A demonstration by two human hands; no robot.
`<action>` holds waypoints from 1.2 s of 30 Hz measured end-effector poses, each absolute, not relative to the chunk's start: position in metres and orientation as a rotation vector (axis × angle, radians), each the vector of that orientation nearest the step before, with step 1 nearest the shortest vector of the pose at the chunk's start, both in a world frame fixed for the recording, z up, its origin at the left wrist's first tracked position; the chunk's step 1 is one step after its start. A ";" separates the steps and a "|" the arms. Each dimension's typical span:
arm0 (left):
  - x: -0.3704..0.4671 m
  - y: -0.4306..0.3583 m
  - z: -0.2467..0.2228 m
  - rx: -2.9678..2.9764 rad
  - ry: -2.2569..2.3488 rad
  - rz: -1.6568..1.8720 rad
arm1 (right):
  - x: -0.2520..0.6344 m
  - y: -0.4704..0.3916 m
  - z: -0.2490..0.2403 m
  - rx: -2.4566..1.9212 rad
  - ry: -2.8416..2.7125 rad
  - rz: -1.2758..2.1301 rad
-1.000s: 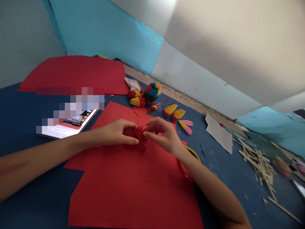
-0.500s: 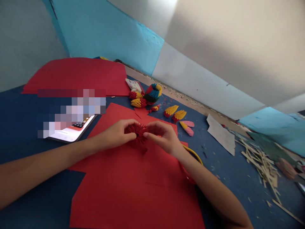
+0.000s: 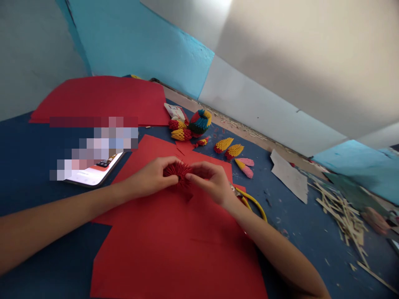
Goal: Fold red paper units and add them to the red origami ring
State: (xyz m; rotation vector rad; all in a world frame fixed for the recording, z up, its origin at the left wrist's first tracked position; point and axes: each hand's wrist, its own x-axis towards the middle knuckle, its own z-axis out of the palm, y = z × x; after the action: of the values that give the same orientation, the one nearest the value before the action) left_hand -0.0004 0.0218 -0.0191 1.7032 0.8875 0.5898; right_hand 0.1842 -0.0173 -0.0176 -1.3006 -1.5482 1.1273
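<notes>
Between my two hands is a round, spiky red paper piece [image 3: 178, 169], made of many thin folded points fanned out around a centre. My left hand [image 3: 157, 173] grips its left side, thumb at the front and fingers behind. On the right side, my right hand [image 3: 212, 178] pinches it with thumb and fingers. Red paper sheets [image 3: 174, 257] lie beneath both hands. Under my right forearm sits a pair of scissors with yellow-edged handles [image 3: 255, 203], partly hidden by the arm.
A phone [image 3: 90, 176] with a lit screen lies left. Behind are a stack of red sheets [image 3: 106, 97], a multicoloured folded-paper model [image 3: 200, 122], yellow-and-red paper pieces [image 3: 223, 145] and pink ones [image 3: 247, 170]. Thin pale strips [image 3: 341, 211] and a grey sheet [image 3: 289, 176] lie right.
My right hand and forearm have shifted slightly, and more of the scissors shows beside the wrist. Both hands keep hold of the spiky red paper piece.
</notes>
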 end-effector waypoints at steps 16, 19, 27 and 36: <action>0.002 0.021 -0.017 1.470 0.847 0.606 | 0.192 -0.008 -0.016 -1.217 -1.476 1.241; 0.002 0.020 -0.013 1.422 0.876 0.602 | 0.193 -0.007 -0.015 -1.232 -1.460 1.233; 0.000 0.020 -0.011 1.493 0.868 0.558 | 0.200 -0.012 0.012 -1.330 -1.718 0.936; 0.000 0.022 -0.007 1.540 0.934 0.557 | 0.213 -0.036 0.033 -1.297 -2.696 0.806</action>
State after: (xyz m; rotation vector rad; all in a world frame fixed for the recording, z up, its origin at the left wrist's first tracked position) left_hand 0.0001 0.0215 -0.0073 1.5397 0.9337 0.5568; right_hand 0.2133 -0.0361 0.0329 -1.2975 -2.6957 0.8055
